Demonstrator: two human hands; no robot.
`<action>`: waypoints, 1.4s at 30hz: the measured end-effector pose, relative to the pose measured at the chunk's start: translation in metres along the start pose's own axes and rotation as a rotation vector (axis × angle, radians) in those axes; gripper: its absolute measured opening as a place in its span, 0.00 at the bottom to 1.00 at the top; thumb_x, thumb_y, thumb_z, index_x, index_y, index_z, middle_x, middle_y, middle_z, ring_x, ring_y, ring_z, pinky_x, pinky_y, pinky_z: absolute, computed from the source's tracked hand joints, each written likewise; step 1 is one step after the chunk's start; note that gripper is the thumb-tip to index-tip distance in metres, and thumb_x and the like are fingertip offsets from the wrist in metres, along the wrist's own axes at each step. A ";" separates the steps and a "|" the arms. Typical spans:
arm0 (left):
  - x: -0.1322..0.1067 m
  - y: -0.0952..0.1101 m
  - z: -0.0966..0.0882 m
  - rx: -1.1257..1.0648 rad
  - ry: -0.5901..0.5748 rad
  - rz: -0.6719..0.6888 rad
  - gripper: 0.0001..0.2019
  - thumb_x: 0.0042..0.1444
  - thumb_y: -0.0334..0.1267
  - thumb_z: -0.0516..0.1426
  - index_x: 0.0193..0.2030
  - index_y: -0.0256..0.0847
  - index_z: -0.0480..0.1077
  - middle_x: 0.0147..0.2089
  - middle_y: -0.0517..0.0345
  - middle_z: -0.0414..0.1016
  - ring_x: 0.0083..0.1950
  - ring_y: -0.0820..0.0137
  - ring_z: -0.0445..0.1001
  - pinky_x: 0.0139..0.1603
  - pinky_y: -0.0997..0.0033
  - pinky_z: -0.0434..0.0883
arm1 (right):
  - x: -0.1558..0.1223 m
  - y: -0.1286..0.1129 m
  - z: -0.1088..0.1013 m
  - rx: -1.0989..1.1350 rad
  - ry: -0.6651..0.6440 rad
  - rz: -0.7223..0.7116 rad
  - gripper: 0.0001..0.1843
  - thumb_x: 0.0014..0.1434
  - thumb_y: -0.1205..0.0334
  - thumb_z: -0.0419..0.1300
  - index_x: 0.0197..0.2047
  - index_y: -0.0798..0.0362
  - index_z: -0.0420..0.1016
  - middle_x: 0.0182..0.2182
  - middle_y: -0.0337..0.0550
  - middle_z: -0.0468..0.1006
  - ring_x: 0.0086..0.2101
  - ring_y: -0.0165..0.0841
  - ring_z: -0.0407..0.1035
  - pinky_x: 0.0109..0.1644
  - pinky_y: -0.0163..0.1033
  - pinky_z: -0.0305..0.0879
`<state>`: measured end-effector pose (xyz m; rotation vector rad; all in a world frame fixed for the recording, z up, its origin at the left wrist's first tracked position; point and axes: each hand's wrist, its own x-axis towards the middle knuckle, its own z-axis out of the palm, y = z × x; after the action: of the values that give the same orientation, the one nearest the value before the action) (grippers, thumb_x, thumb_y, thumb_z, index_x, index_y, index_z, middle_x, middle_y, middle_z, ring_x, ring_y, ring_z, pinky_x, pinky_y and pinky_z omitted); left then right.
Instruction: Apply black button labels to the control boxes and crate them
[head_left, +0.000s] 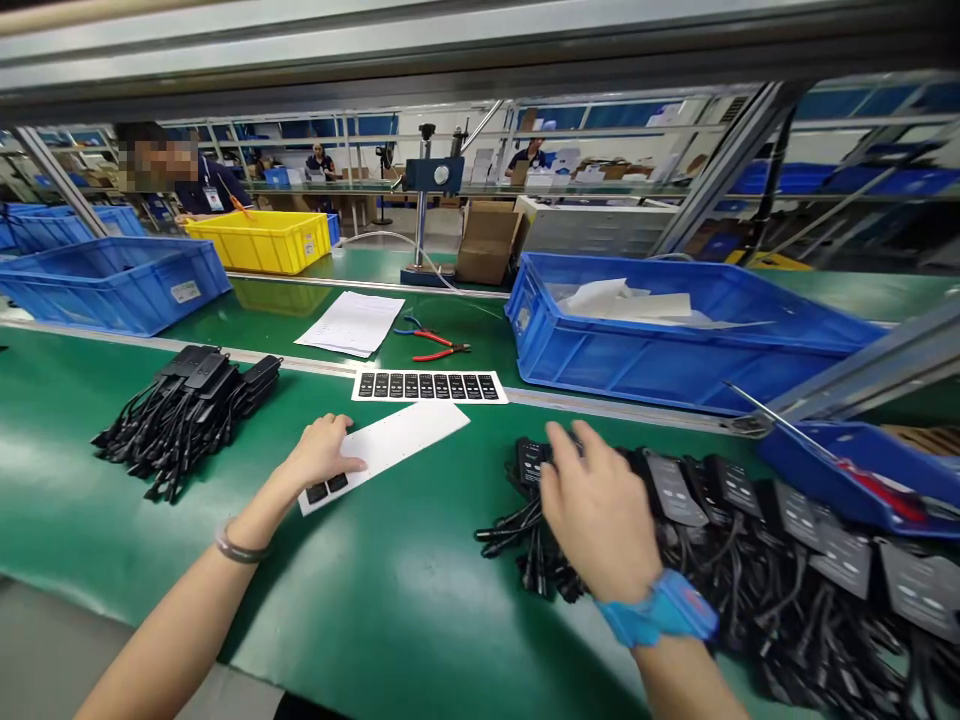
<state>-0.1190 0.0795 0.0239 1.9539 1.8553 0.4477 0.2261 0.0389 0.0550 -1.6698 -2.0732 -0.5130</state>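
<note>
My left hand (322, 450) has its thumb on a white label sheet (409, 432), with the fingers at its upper edge. Black labels (328, 487) show at the sheet's near end. Over the left end of a row of black devices with cables (675, 490) is my right hand (596, 500), blurred, fingers apart, with nothing visible in it. One black device (529, 460) lies just left of its fingertips; whether they touch cannot be told. A second label sheet (430, 386), full of black labels, lies beyond the first.
More black devices (187, 400) are heaped at left. Paper sheets (351, 323) and red-handled pliers (442, 348) lie farther back. Blue bins (675, 350) and a yellow bin (259, 243) line the far side. A screwdriver (787, 425) leans at right. A co-worker (214, 190) is across the bench.
</note>
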 end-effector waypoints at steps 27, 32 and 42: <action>-0.038 0.058 0.063 -1.210 -0.584 -0.131 0.30 0.34 0.50 0.72 0.39 0.37 0.67 0.28 0.59 0.74 0.25 0.74 0.71 0.26 0.77 0.65 | -0.043 -0.092 0.021 0.878 -0.079 -0.460 0.19 0.66 0.73 0.50 0.54 0.50 0.74 0.36 0.47 0.76 0.37 0.37 0.74 0.39 0.40 0.75; -0.033 0.054 0.068 -1.018 -0.502 -0.025 0.32 0.33 0.54 0.71 0.40 0.36 0.69 0.26 0.60 0.72 0.22 0.74 0.67 0.24 0.75 0.64 | -0.043 -0.091 0.020 0.909 -0.072 -0.494 0.13 0.66 0.72 0.50 0.41 0.52 0.75 0.31 0.44 0.74 0.31 0.34 0.73 0.34 0.38 0.72; 0.006 0.003 0.024 -0.394 0.244 0.149 0.24 0.51 0.45 0.63 0.54 0.41 0.71 0.47 0.50 0.73 0.43 0.63 0.71 0.49 0.61 0.70 | -0.051 -0.087 0.021 1.078 0.022 -0.479 0.11 0.62 0.74 0.55 0.42 0.48 0.70 0.31 0.42 0.74 0.29 0.34 0.71 0.31 0.37 0.68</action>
<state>-0.1041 0.0837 0.0041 1.8303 1.6048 1.0529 0.1488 -0.0097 0.0081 -0.5459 -2.0985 0.4251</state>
